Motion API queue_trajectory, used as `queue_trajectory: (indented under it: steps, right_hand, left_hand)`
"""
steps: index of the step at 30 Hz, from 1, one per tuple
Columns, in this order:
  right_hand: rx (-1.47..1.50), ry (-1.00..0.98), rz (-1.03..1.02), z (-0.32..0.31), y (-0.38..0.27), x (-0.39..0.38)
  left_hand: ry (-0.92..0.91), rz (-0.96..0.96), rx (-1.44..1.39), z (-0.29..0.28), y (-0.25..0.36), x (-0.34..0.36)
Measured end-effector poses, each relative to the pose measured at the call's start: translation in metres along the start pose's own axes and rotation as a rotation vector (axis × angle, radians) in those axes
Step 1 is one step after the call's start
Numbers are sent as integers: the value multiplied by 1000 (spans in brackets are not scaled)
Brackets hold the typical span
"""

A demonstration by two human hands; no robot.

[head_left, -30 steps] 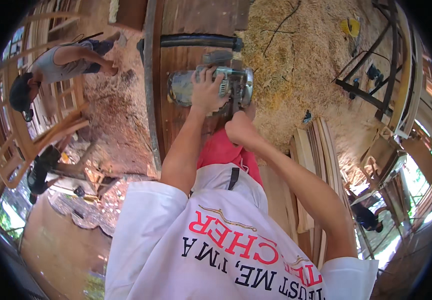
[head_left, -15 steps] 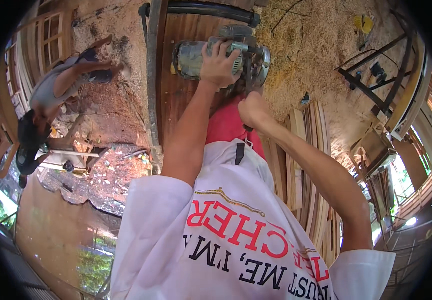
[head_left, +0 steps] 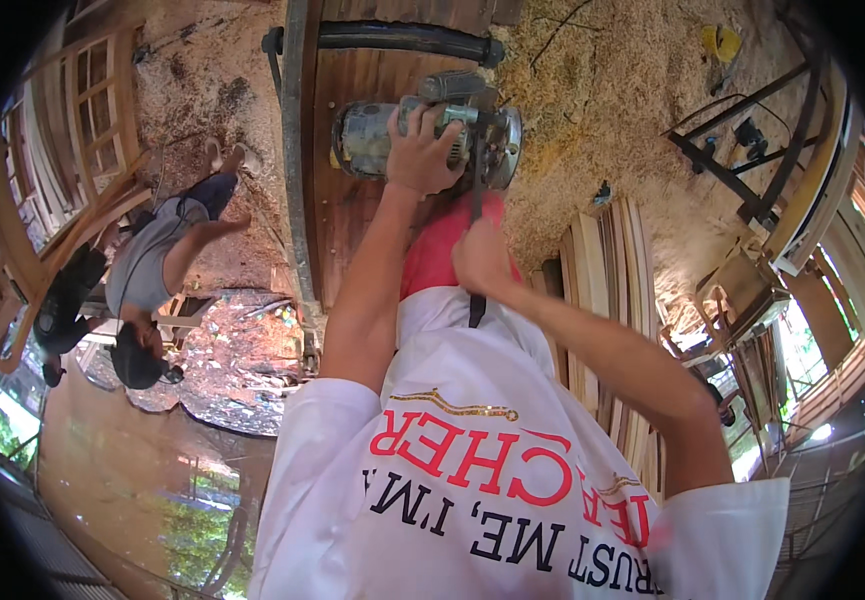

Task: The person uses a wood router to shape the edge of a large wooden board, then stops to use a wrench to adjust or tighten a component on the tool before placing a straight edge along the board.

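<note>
- The left hand [head_left: 424,155] is clamped over the power tool [head_left: 360,142], its fingers curled across the top of the casing.
- The right hand [head_left: 480,258], nearer the body, is closed in a fist around a dark bar-shaped tool [head_left: 477,172], whose far end reaches the right part of the power tool; whether they touch there, I cannot tell.
- The power tool lies on its side on the brown wooden surface [head_left: 344,225], rounded casing to the left and metal end to the right.
- A black tube [head_left: 402,38] lies across that surface, just beyond the power tool.
- To the right, sawdust [head_left: 592,120] covers the ground, with stacked planks [head_left: 602,280] on the near side and a black metal frame [head_left: 732,185] farther right.
- A co-worker in grey [head_left: 142,265] is on the left.
</note>
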State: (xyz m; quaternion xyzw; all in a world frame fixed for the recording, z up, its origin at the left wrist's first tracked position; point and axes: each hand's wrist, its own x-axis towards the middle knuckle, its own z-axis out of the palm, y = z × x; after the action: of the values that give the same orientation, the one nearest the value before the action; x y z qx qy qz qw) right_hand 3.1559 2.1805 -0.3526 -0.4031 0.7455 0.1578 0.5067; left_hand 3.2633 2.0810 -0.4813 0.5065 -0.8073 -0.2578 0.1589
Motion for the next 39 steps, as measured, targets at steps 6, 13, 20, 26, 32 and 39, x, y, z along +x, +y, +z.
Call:
queue_trajectory:
  steps: [6,13,20,26,32,39]
  right_hand:
    - [130,112,90,61,49,18]
    - [144,321,-57,86,81,39]
    - [38,363,-252,76,139,64]
    - [126,279,-118,56,103,22]
    - [397,206,-232,62,79,-4]
    - [458,165,-249,52,86,-1]
  left_hand:
    - [19,-114,-28,15,10,-9]
    - [75,-134,46,5,11,8]
    - [25,-112,112,2,22,14]
    - [-142,-99,201,-1,27,37]
    - [-212,-88,205,2,35,29]
    - [-163,-83,228,4,27,35]
